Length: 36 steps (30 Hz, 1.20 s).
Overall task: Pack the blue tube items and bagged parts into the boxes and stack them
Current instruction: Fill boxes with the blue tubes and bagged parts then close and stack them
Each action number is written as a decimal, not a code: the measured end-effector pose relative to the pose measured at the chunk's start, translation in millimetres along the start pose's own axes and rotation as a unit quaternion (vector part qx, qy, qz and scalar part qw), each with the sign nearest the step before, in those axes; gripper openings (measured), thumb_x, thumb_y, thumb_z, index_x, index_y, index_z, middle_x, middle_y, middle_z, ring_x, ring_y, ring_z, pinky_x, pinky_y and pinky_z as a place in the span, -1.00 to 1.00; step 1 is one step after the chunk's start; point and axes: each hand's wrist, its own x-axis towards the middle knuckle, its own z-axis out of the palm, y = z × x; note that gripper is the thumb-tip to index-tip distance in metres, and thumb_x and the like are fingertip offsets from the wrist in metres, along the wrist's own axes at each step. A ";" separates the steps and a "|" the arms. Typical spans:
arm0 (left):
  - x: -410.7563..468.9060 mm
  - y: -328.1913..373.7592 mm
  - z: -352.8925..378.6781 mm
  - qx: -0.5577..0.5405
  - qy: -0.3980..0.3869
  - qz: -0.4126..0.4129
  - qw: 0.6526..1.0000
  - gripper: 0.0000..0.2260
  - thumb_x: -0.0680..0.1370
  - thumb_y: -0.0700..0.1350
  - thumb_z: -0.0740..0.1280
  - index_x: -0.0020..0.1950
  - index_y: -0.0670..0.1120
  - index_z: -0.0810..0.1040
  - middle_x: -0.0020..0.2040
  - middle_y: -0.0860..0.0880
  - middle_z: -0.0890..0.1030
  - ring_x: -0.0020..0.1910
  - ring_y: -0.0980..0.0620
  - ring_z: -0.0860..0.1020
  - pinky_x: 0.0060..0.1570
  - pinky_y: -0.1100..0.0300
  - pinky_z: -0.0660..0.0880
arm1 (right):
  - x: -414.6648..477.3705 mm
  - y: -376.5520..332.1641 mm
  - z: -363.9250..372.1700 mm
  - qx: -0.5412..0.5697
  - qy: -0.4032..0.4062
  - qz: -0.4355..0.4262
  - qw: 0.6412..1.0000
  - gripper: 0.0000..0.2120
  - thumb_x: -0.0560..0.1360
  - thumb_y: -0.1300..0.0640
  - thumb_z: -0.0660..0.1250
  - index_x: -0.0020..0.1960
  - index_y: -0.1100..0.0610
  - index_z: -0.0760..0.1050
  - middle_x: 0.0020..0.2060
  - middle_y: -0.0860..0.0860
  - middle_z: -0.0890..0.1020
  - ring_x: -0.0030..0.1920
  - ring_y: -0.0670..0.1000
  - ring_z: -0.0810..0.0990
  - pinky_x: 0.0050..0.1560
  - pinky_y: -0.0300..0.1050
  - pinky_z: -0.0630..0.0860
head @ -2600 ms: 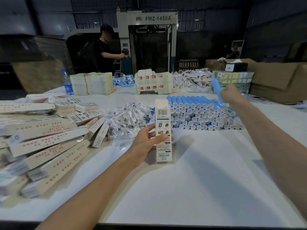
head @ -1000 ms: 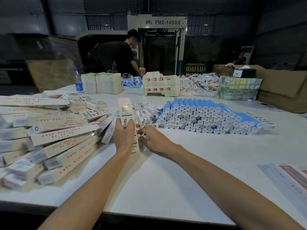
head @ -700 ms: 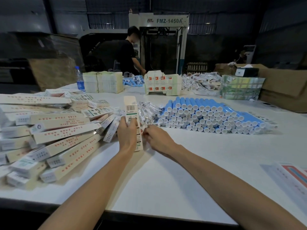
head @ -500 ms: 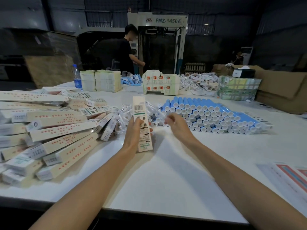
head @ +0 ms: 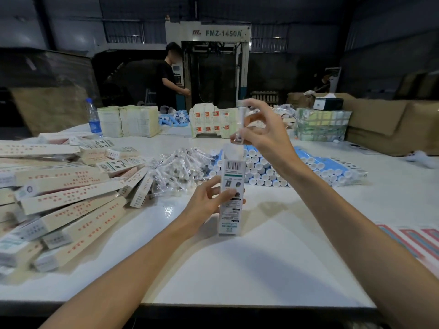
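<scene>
Centrally, gripped by the left hand point(head: 204, 205) with thumb and curled fingers round its middle: a tall, narrow cardboard box point(head: 231, 216), white with a barcode, a green band and small print, standing on end on the table, top flap open. Just above that open mouth, pinched upright between thumb and fingertips of the right hand point(head: 266, 138): a slim bagged part point(head: 240, 122) in clear, crinkled plastic, lower end close to the opening; touching or not, cannot tell.

Behind the box, lying in a neat low bank: blue tubes point(head: 313, 166), smooth cylinders with round white caps facing forward. Left of them, heaped loosely: more bagged parts point(head: 180, 167), glossy and tangled. Farther left, fanned and overlapping in a sloping pile: closed boxes point(head: 69, 193), long cream cartons with red lettering and barcoded ends.

Underneath all: a smooth white table point(head: 237, 269), faintly shiny, dark-edged at the near side. At its right edge: flat red-striped sheets point(head: 415, 241). Along the far side: a clear water bottle point(head: 93, 117) with a blue label, blocks of flat pale cartons point(head: 129, 121), a standing bundle of printed cartons point(head: 213, 122) with red squares, a second heap of tubes point(head: 174, 119), a wrapped greenish bundle point(head: 320, 124). Beyond, dim and grey: a tall machine point(head: 209, 33) marked FMZ-1450A, a person point(head: 167, 84) in a black shirt beside it, brown cardboard crates point(head: 392, 124) at the right.
</scene>
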 end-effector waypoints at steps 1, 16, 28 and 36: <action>-0.7 0.4 -0.1 -0.003 -0.002 0.001 1.000 -0.64 0.65 -0.07 0.48 0.43 -0.06 0.56 0.25 -0.15 0.73 0.18 -0.26 0.73 0.18 -0.24 0.66 | 0.4 -1.3 3.0 -0.011 -0.007 0.000 1.000 -0.54 0.56 0.38 0.40 0.38 0.06 0.45 0.08 0.22 0.57 -0.01 0.12 0.77 -0.01 0.06 0.72; -0.3 2.9 -0.8 0.003 -0.002 0.012 1.000 -0.71 0.67 -0.08 0.45 0.39 -0.02 0.60 0.30 -0.09 0.68 0.20 -0.24 0.72 0.13 -0.20 0.68 | -23.1 39.7 6.6 -0.282 -0.084 -0.043 0.955 -0.81 0.66 0.06 0.37 0.19 0.11 0.66 0.21 -0.03 0.55 0.28 -0.06 0.44 0.23 -0.25 0.36; -6.1 14.4 -0.1 0.077 0.047 0.078 0.993 -0.23 0.62 -0.13 0.52 0.59 0.43 0.20 0.28 0.02 0.69 0.25 -0.12 0.67 0.23 -0.08 0.66 | -71.6 65.6 22.2 -0.021 -0.037 0.065 0.997 -0.47 0.60 0.14 0.46 0.49 -0.12 0.37 0.14 -0.14 0.67 0.13 0.00 0.70 0.13 -0.09 0.65; -2.2 17.9 -4.9 0.170 0.020 0.105 0.980 -0.28 0.59 -0.06 0.50 0.63 0.32 0.23 0.25 -0.01 0.69 0.24 -0.08 0.65 0.28 -0.22 0.62 | -71.7 66.5 20.7 -0.011 -0.054 0.036 0.998 -0.55 0.61 0.22 0.43 0.47 0.04 0.46 0.20 0.00 0.64 0.16 0.08 0.67 0.19 0.09 0.65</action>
